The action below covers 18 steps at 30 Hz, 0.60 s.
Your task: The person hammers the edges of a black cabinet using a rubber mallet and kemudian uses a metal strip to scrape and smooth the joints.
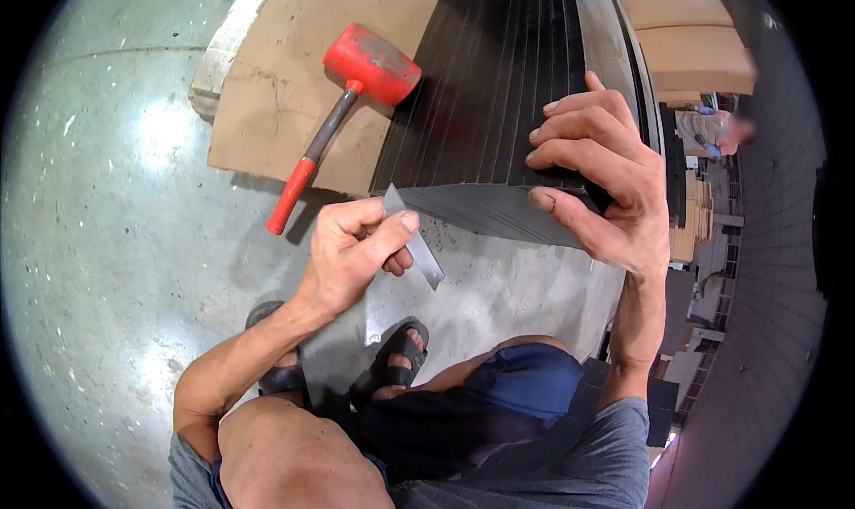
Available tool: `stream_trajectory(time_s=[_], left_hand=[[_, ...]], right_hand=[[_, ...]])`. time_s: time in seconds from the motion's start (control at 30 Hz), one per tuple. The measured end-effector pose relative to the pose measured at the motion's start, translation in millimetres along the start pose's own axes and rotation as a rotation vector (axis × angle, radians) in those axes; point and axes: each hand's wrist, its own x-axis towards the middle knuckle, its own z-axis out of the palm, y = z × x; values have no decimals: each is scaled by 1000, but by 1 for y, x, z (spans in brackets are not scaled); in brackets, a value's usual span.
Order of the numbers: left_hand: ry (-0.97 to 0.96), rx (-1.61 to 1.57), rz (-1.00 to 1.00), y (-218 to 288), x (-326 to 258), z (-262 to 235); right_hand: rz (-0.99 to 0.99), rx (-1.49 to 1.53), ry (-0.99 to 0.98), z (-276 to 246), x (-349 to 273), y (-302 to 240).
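My left hand [352,244] pinches a thin flat metal blade [424,261] between thumb and bent fingers. Both ends of the blade are slanted to a point, and its upper tip is at the near left corner of a stack of black panels [490,90]. The panels are packed side by side, with thin lines between them. On the near right corner of the stack rests my right hand [606,171], fingers spread and curved over the top, thumb at the near edge. Left of the stack lies a mallet [370,64] with a red head and a red and grey handle.
Under the mallet is a brown board [267,126], with a pale wooden block [214,77] at its left edge. Brown cardboard [695,50] stands at the far right, and another person [712,130] is beyond. My sandalled feet [405,353] are on the grey floor [98,242].
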Motion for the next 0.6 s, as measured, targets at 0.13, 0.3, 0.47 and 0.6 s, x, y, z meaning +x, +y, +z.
stream_trajectory(time_s=[0.13, 0.3, 0.47, 0.6], left_hand=[[2, 0, 4, -1, 1, -4], [9, 39, -26, 2, -1, -1], [-7, 31, 10, 4, -3, 3], [-3, 28, 49, 6, -6, 6]], right_hand=[[-31, -13, -11, 0, 1, 2], [-26, -9, 18, 2, -2, 3], [-27, -2, 28, 2, -1, 3], [-22, -29, 58, 2, -4, -2]])
